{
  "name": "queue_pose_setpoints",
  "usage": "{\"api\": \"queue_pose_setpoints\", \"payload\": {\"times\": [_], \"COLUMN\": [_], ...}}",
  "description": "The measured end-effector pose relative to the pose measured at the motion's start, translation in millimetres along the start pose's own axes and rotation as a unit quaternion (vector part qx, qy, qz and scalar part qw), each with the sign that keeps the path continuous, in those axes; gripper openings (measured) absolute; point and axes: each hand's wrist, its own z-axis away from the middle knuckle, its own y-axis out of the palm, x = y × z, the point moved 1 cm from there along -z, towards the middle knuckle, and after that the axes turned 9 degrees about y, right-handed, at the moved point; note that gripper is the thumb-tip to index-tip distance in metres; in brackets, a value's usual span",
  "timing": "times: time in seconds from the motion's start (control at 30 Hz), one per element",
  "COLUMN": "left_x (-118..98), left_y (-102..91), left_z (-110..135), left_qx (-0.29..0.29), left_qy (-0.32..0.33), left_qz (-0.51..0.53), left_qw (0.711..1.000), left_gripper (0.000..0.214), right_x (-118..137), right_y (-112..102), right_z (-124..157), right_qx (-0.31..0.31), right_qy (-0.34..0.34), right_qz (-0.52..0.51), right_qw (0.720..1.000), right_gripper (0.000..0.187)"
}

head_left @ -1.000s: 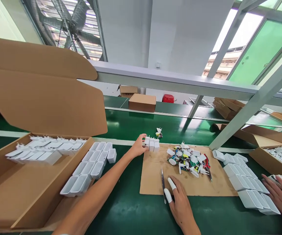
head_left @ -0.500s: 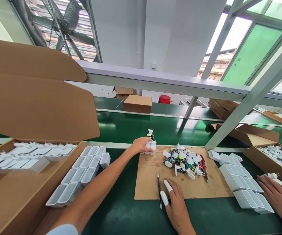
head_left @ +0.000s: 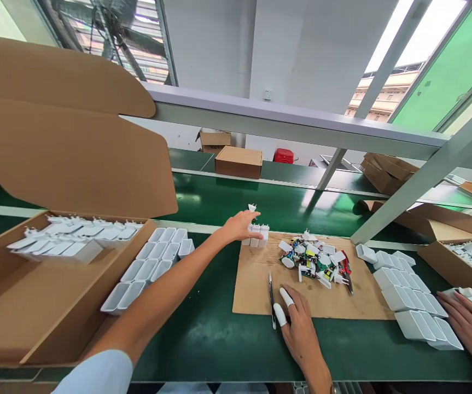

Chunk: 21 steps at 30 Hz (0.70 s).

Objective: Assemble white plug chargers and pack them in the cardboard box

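Note:
My left hand (head_left: 238,227) reaches to the far left corner of the brown cardboard mat (head_left: 256,298). Its fingers close around a small plug part (head_left: 252,208); only the white top shows above them. Small white charger blocks (head_left: 260,232) stand in a group right by the thumb. My right hand (head_left: 300,325) rests open at the mat's front edge, fingers spread, white covers on two fingertips. Just left of it lies a pair of tweezers (head_left: 271,298). On the mat is a heap of circuit boards with white plug heads (head_left: 315,260), red-handled pliers (head_left: 347,269) at its right side.
Rows of white plastic cases stand on the left (head_left: 145,268) and right (head_left: 408,301). An open carton (head_left: 55,342) at left holds white parts; another (head_left: 461,284) is at right. A co-worker's hand (head_left: 471,323) touches a white part there. A metal post (head_left: 408,186) slants across the right.
The view has shifted, so the bench appears higher and a little further right. My left fingers have moved forward over the plug part, which has shifted slightly left. My right hand stays by the tweezers.

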Motion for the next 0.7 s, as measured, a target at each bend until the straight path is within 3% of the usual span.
{"api": "queue_pose_setpoints", "payload": {"times": [0.17,0.27,0.33,0.47,0.57,0.7], "left_x": [2.6,16.3,30.5,61.1,76.9,83.5], "left_y": [-68.9,-85.6,-76.9,-33.5,-8.5,-0.1], "left_z": [67.5,118.3,147.8,182.4,184.9,173.4], "left_qx": [-0.070,-0.102,-0.087,-0.033,-0.049,-0.079], "left_qy": [-0.016,-0.039,-0.050,-0.066,-0.086,-0.089], "left_qz": [-0.013,-0.047,-0.097,-0.169,-0.174,-0.154], "left_qw": [0.997,0.993,0.990,0.983,0.980,0.981], "left_gripper": [0.067,0.059,0.050,0.027,0.014,0.010], "right_x": [-2.6,-4.8,-5.3,-5.1,-6.6,-7.5], "right_y": [1.8,3.8,4.8,5.9,3.7,-8.3], "right_z": [-0.1,-0.6,-1.3,-2.4,-3.5,-12.4], "right_qx": [0.002,0.008,0.012,0.017,0.026,0.052], "right_qy": [-0.006,-0.019,-0.023,-0.019,-0.016,-0.019], "right_qz": [0.005,0.007,0.010,0.013,0.004,-0.006], "right_qw": [1.000,1.000,1.000,1.000,1.000,0.998], "right_gripper": [0.032,0.032,0.032,0.034,0.036,0.041]}}
